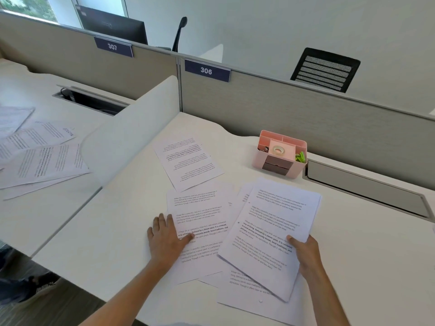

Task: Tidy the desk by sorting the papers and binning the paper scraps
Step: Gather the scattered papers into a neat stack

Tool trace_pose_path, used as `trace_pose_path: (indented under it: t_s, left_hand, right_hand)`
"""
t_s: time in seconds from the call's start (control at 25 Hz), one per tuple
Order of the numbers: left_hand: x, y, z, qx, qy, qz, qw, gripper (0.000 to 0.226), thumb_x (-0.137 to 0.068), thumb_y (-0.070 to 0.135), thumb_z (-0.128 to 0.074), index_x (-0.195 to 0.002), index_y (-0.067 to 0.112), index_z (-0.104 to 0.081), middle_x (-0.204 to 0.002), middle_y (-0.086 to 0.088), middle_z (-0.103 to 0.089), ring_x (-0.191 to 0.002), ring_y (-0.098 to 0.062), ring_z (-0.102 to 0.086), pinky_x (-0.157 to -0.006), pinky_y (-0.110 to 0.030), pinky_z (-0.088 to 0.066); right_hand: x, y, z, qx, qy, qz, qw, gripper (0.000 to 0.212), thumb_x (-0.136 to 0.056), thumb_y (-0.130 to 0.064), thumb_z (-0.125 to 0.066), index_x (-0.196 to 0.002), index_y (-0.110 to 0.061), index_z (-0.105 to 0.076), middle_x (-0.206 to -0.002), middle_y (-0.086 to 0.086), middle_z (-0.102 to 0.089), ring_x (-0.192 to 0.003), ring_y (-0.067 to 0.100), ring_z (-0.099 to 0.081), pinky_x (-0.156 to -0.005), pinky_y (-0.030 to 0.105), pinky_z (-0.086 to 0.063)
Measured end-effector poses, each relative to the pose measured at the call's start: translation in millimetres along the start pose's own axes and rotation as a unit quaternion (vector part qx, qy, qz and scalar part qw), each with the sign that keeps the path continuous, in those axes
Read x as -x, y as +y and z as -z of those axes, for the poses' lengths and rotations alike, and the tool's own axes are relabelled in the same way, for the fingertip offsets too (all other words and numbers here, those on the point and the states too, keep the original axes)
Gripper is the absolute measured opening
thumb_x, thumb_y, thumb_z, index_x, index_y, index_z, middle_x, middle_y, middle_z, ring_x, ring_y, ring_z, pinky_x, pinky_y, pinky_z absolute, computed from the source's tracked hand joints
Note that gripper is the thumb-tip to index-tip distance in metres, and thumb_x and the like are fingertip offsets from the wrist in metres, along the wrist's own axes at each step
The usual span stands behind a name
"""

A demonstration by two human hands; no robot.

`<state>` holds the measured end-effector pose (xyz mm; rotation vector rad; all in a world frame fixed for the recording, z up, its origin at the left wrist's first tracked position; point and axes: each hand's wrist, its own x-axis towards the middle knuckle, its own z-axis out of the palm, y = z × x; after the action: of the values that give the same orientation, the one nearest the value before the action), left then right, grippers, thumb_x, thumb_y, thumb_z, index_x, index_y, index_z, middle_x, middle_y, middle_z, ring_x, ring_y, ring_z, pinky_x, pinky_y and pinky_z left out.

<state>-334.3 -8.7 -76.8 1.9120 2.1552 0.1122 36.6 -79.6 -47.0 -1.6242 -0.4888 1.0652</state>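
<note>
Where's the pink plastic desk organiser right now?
In the head view, the pink plastic desk organiser stands at the back right of the white desk, against the grey partition, just beyond the stack of printed sheets held in the right hand.

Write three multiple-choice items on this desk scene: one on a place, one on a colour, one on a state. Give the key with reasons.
1. Where does the desk organiser stand?
A. by the rear partition
B. at the desk's front edge
C. on the stack

2. What colour is the organiser?
A. blue
B. pink
C. black

3. What is the right hand doing?
A. hanging idle
B. pressing flat on the desk
C. gripping a stack of papers

Key: 1 A, it sits against the partition; 2 B, its walls are pink; 3 C, the thumb lies over the stack's edge, while the left hand rests flat on a loose sheet.
</note>
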Motion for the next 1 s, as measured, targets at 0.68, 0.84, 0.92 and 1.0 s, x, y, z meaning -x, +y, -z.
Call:
trace_pose_path:
  t_s: [0.68, 0.84, 0.92, 1.0]
  left_hand:
    - [3, 31, 1, 0.022, -0.024, -0.076, 0.997, 0.096, -0.083, 0.067, -0.052, -0.151, 0.011, -0.012, -0.160, -0.010, -0.019, -0.147, -0.030, -0.018, -0.118, -0.048, -0.017]
    - [5, 40, 0, 0.059, -0.018, -0.111, 0.992, 0.091, -0.085, 0.055, -0.058, -0.152, 0.012, -0.012, -0.159, -0.005, -0.022, -0.146, -0.025, -0.020, -0.119, -0.047, -0.015]
    - [5, 44, 1, 0.077, -0.020, -0.129, 0.988, 0.091, -0.085, 0.047, -0.063, -0.152, 0.012, -0.013, -0.156, -0.006, -0.029, -0.145, -0.024, -0.023, -0.120, -0.044, -0.015]
    - [5, 49, 1, 0.095, -0.021, -0.142, 0.985, 0.091, -0.084, 0.040, -0.068, -0.152, 0.012, -0.014, -0.151, -0.008, -0.038, -0.141, -0.024, -0.031, -0.119, -0.039, -0.020]
  right_hand:
    - [23, -16, 58, -0.185, -0.032, 0.082, 0.979, 0.046, -0.093, 0.005, -0.047, -0.123, -0.025, -0.063, -0.126, 0.002, -0.066, -0.109, 0.018, -0.066, -0.084, 0.038, -0.058]
    - [23, -14, 63, -0.254, -0.021, 0.053, 0.966, 0.047, -0.099, 0.001, -0.036, -0.134, -0.025, -0.053, -0.127, 0.000, -0.066, -0.109, 0.019, -0.067, -0.083, 0.041, -0.059]
    - [26, -14, 60, -0.273, -0.019, 0.034, 0.961, 0.045, -0.101, -0.001, -0.034, -0.129, -0.026, -0.059, -0.123, 0.000, -0.068, -0.106, 0.018, -0.068, -0.079, 0.039, -0.060]
    - [28, -12, 55, -0.287, -0.014, 0.020, 0.958, 0.046, -0.101, -0.001, -0.034, -0.117, -0.027, -0.068, -0.120, 0.001, -0.069, -0.102, 0.018, -0.070, -0.077, 0.037, -0.061]
